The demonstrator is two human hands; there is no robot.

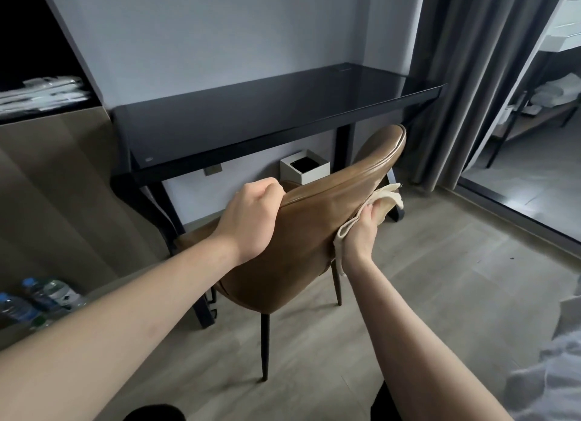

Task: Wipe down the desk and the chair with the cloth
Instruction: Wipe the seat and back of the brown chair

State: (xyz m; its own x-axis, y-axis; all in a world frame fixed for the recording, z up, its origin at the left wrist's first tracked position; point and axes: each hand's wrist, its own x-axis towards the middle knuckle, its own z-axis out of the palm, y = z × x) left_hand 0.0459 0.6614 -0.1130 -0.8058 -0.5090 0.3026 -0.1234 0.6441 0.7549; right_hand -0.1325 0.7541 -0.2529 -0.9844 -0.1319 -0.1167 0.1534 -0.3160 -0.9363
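A tan leather-covered chair with dark slim legs (301, 232) stands on the pale wood-plank floor (440, 295), just in front of a black glossy-topped desk (267, 122) set against the grey wall. The chair's curved backrest faces the camera. The left hand (251, 219) is closed over the backrest's top edge near its left end, fingers curled down over the far side and thumb on the near face. The right hand (361, 232) presses a cream-coloured soft cloth (386, 197) against the backrest's right edge, fingers closed around the fabric; part of the cloth sticks out above the fingertips and a strip hangs below the wrist. The desk top carries nothing visible. Under the desk, against the wall, sits a small white square bin with a dark liner (304, 166). Grey pleated curtains (471, 75) hang beside the desk's right end. At the lower left, clear plastic water bottles with blue caps (37, 298) lie on a brown surface.
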